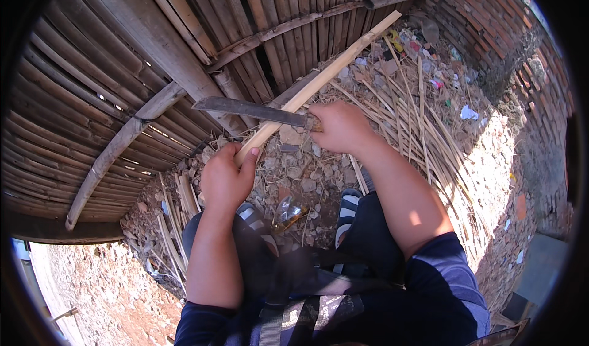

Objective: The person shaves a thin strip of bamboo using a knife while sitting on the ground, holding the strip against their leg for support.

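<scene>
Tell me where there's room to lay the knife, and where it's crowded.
Most open: the sunlit, rough ground at lower left, below the bamboo wall and left of the left forearm. A smaller, stony patch lies below the knife, between the left hand and right forearm, above the clear plastic. Crowded: the right side, where long sticks lie heaped.

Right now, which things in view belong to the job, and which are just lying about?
Job:
large knife, in the right hand
pale strip, in the left hand
pile of thin strips, probably related

Lying about:
clear plastic item
white scrap
rubble
</scene>
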The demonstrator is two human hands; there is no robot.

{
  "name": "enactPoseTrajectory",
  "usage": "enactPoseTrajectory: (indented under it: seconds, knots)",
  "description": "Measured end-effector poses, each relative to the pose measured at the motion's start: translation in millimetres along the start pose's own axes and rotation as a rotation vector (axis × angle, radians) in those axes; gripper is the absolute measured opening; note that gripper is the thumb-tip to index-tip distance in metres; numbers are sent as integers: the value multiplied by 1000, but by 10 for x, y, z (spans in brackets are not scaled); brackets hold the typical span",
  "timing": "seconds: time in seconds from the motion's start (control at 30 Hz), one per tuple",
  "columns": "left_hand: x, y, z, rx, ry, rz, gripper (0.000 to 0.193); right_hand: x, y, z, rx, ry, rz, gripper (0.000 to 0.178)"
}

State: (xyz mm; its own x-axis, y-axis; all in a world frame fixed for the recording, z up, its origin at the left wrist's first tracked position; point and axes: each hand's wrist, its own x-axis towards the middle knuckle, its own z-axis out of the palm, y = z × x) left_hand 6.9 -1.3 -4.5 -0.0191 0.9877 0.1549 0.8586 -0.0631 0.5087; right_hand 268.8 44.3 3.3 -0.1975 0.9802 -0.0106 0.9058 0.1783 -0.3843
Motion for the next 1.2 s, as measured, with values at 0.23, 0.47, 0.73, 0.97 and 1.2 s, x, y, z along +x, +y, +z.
enactPoseTrajectory:
  seconds: [0.23,0.47,0.73,0.97,1.2]
  knots:
    - [2,31,-51,-32,-18,-5,41,38,333,-75,28,87,89,41]
    - [-5,4,-40,-19,-32,-18,43,81,387,-94,116,43,247,45]
    - [-17,-2,-11,-19,-14,26,40,-2,24,-9,-4,7,-48,39]
    - [-2,13,-75,-3,-40,-21,41,65,378,-135,104,54,186,44]
    - [1,0,-27,22,-22,15,42,81,466,-74,169,111,238,46]
